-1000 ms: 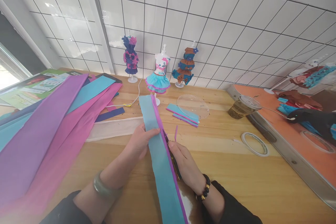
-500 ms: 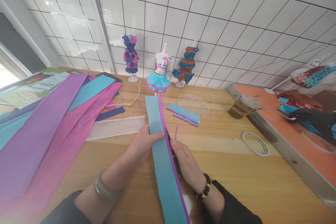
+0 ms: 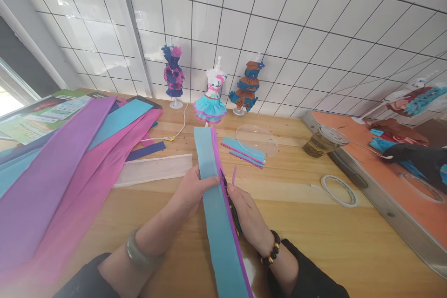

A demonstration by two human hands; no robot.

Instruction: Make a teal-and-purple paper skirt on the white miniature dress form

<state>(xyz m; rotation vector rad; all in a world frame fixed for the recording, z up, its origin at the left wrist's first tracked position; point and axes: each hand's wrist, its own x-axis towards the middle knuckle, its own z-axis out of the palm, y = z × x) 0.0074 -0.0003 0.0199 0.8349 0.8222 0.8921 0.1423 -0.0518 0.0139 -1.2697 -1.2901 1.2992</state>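
Note:
A long strip of blue crepe paper [image 3: 217, 228] with a purple edge runs from the middle of the table towards me. My left hand [image 3: 193, 187] grips it from its left side, thumb lying on top near the purple edge. On the strip's right side, my right hand [image 3: 246, 209] is closed around dark scissors [image 3: 234, 216], whose handles are partly hidden by my fingers. The blade tips lie against the purple edge, close to my left thumb. A small purple scrap [image 3: 234, 174] rests just beyond my right fingers.
Purple, pink and blue crepe sheets [image 3: 70, 177] cover the left side. Several dressed mini mannequins [image 3: 210, 107] stand along the tiled wall. Cut blue strips [image 3: 244, 150], a clear plastic disc [image 3: 268, 137], a lidded cup [image 3: 319, 142] and a tape roll [image 3: 339, 191] lie to the right.
Almost nothing differs. Both hands, the strip and the scissors stay in nearly the same place, with only a slight shift of the view.

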